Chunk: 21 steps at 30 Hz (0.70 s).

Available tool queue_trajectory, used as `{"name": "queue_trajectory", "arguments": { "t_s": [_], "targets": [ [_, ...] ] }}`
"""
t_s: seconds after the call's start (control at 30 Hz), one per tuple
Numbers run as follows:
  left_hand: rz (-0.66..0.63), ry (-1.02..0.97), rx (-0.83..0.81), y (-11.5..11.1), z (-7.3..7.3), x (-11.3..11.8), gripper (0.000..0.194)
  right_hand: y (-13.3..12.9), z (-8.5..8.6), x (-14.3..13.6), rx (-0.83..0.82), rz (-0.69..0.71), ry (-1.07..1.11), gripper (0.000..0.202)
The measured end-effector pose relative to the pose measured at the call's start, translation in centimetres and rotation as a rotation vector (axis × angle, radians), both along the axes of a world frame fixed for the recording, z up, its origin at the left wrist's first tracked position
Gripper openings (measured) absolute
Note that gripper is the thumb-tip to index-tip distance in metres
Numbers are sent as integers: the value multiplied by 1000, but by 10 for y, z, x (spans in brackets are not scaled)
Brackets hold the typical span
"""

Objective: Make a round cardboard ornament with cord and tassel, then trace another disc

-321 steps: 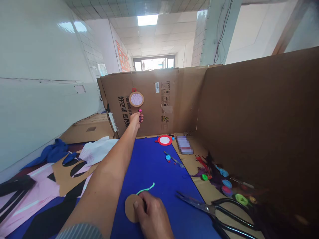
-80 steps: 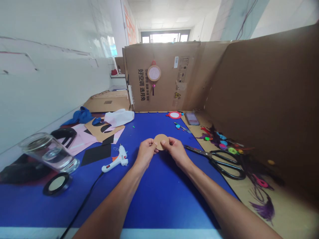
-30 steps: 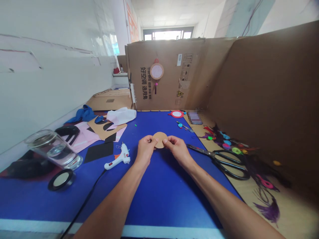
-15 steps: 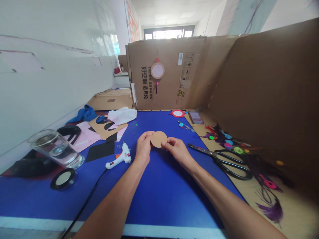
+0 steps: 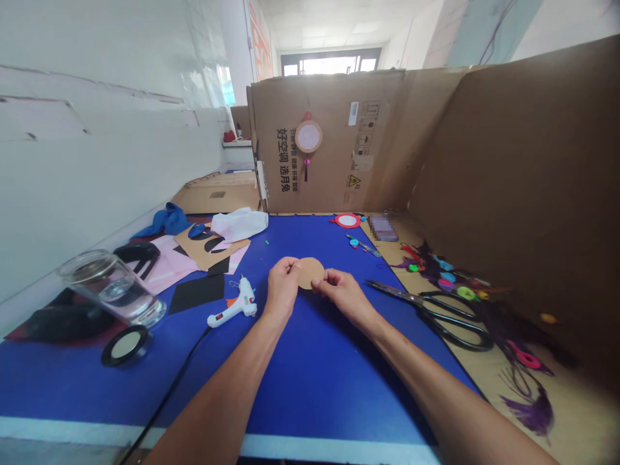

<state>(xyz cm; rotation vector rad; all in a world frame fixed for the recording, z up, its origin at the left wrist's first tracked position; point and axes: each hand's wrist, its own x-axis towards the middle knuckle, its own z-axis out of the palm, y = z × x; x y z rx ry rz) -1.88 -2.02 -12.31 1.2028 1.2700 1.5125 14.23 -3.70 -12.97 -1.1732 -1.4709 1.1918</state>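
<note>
A round brown cardboard disc [image 5: 310,272] is held up between both hands over the blue table mat [image 5: 310,368]. My left hand [image 5: 282,284] pinches its left edge, thumb on the near face. On the right edge, my right hand [image 5: 343,289] grips it between thumb and fingers. To the left of my left hand lies a white hot glue gun [image 5: 237,307] with its black cord running toward the front edge. Large black-handled scissors [image 5: 431,310] rest to the right of my right hand, blades pointing toward it.
On the left stand a glass jar of water [image 5: 116,290] and a black lid [image 5: 126,345], near black card [image 5: 196,297] and cut cardboard [image 5: 208,248]. Tassels and beads [image 5: 445,278] lie right. Behind, a round ornament [image 5: 309,137] hangs on a cardboard wall [image 5: 334,187].
My left thumb has shifted further onto the disc's face, and the disc has tilted slightly. My right hand keeps its grip. The whole view has shifted a little.
</note>
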Motion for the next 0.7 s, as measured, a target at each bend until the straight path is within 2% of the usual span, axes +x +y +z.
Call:
{"name": "queue_trajectory", "arguments": {
  "t_s": [0.13, 0.3, 0.47, 0.7],
  "targets": [
    [-42, 59, 8, -1, 1, 2, 15, -1, 4, -1, 14, 6, 26, 38],
    [-135, -32, -60, -3, 2, 4, 21, -1, 4, -1, 31, -12, 53, 42],
    [-124, -23, -55, -4, 1, 4, 21, -2, 5, -2, 20, 4, 49, 40],
    [-147, -112, -109, -5, 5, 3, 26, -3, 5, -4, -1, 8, 24, 36]
  ]
}}
